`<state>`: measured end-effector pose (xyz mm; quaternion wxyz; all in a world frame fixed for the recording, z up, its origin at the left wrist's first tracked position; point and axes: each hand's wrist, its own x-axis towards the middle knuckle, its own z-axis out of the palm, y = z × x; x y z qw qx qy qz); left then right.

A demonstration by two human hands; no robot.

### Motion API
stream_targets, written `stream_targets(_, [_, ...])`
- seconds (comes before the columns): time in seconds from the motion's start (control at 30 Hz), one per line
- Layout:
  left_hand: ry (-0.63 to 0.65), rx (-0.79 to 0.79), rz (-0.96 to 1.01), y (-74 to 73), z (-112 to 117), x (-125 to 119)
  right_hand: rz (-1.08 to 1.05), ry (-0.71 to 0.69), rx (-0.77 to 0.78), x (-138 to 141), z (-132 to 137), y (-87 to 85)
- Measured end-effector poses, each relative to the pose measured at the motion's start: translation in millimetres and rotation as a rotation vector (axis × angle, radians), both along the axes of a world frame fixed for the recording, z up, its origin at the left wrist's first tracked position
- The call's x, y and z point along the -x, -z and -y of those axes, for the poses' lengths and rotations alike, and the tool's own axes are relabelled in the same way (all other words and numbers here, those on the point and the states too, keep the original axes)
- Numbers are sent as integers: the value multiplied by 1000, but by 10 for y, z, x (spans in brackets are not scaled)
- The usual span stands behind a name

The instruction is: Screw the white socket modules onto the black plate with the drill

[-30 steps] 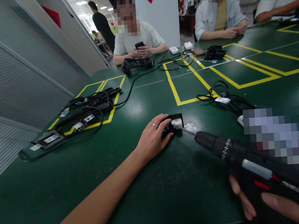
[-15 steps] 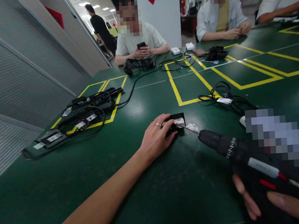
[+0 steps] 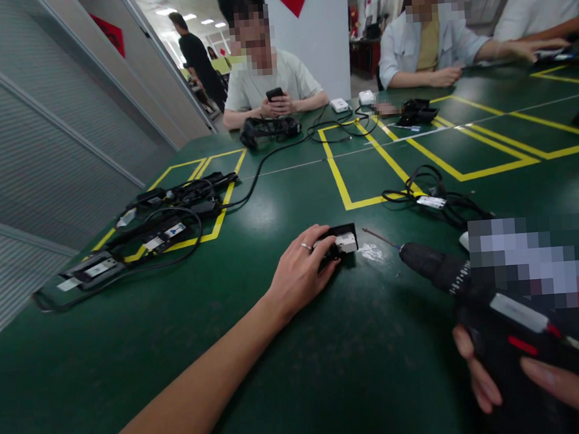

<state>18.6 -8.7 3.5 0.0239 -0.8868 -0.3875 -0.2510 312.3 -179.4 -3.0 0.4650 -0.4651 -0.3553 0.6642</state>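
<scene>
**Drill bit clear of the pinned part**

The left hand lies flat, fingers curled onto a small black part at the middle of the green surface. The right hand is wrapped around a cordless drill, its bit tip just off the part at 3 o'clock. If the bit skates, it could likely catch the fingers beside it.

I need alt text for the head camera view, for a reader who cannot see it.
On a green table, the left hand presses on a small black part while the right hand grips a black power drill, its bit apart from the part. Other people sit across.
</scene>
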Motion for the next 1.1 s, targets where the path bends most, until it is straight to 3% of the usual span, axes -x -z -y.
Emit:
stream_targets(0.1, [5,1,8,-7,9,0,-52,-47,38,24,-16,14])
stream_targets(0.3, [15,-8,30,-17,24,6,-75,138,47,272,-34,-178])
stream_targets(0.43, [16,-12,31,-22,33,19,-238,233,186,482,-73,-273])
stream_targets(0.53, [29,-3,30,-25,41,30,-225,289,305,642,-118,-264])
stream_targets(0.7, [49,-3,41,-23,38,47,-157,206,400,730,-165,-183])
stream_targets(0.87, [68,-10,46,-24,35,71,108,2,322,726,-181,-276])
stream_targets(1.03, [72,-12,40,-21,45,94,569,-255,276,753,-173,-310])
stream_targets(1.1, [73,-15,42,-19,51,96,815,-285,160,724,-182,-337])
